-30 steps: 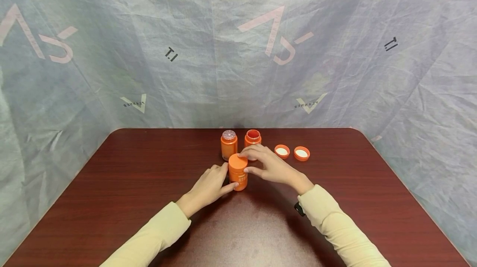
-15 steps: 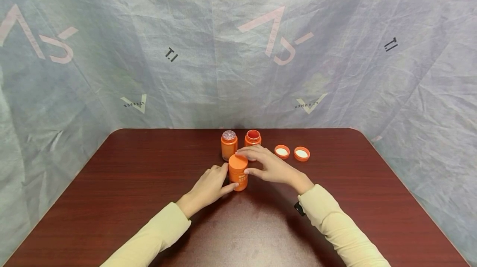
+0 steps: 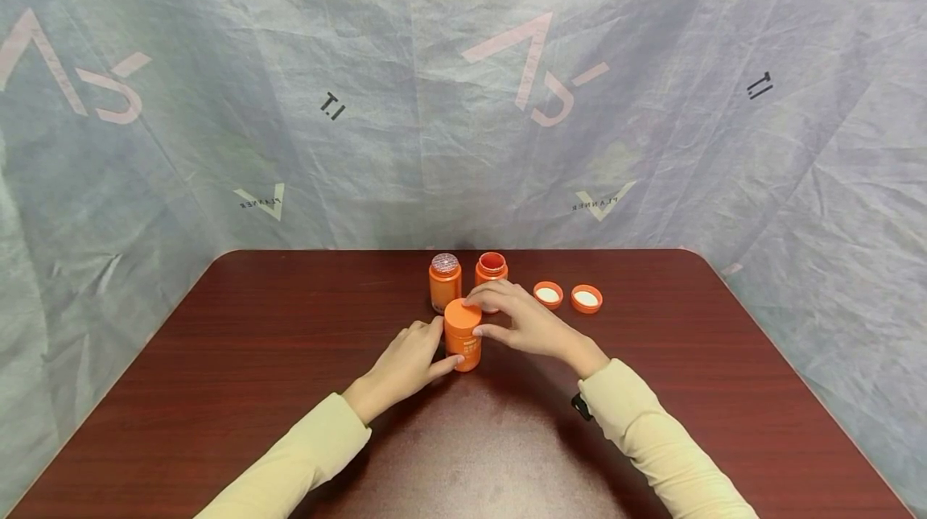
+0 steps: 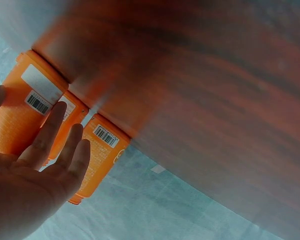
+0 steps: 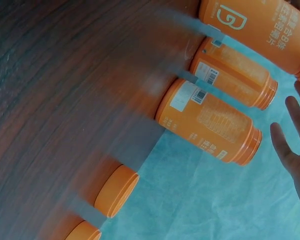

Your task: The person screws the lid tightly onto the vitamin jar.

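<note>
An orange pill bottle with its flat orange lid on stands upright on the table in the head view. My left hand grips its body low down, thumb across the front and fingers around the far side. From the right, my right hand holds the lid's edge between thumb and fingers. The left wrist view shows the bottle's barcode side beside the left fingers. In the right wrist view the label side appears at the top right, with part of my right hand below.
Close behind stand two uncapped orange bottles: the left bottle has a silvery seal on top, the right bottle an open red mouth. Two orange caps, one nearer and one farther right, lie white side up. A grey cloth hangs behind the table.
The right fingers reached a little farther left over the lid half a second ago, then drew back to its right edge. The left hand and the bottles have kept their places.
</note>
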Demonstrator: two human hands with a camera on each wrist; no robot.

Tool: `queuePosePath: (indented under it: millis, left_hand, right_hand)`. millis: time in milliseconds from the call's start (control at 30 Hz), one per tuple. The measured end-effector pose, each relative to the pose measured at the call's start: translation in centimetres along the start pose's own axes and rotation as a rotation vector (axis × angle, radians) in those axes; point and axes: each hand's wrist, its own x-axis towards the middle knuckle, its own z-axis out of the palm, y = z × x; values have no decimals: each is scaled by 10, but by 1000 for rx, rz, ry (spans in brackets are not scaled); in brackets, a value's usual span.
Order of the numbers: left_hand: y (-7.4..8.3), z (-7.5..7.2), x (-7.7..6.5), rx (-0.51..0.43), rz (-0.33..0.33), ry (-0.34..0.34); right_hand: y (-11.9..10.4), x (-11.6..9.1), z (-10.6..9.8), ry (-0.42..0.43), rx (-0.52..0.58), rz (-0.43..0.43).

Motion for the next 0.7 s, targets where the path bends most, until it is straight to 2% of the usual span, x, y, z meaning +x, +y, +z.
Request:
queuePosePath:
  millis: [200, 567, 700]
  left_hand:
    - [0, -1, 0, -9, -3, -8]
    - [0, 0, 0, -23, 5, -4]
    - [0, 0, 0, -24, 2, -8]
  right_hand:
    - [-1, 0, 0, 1, -20, 27]
    - [-1, -1, -1, -62, 30, -11]
    - [-1, -2, 0, -62, 31, -8]
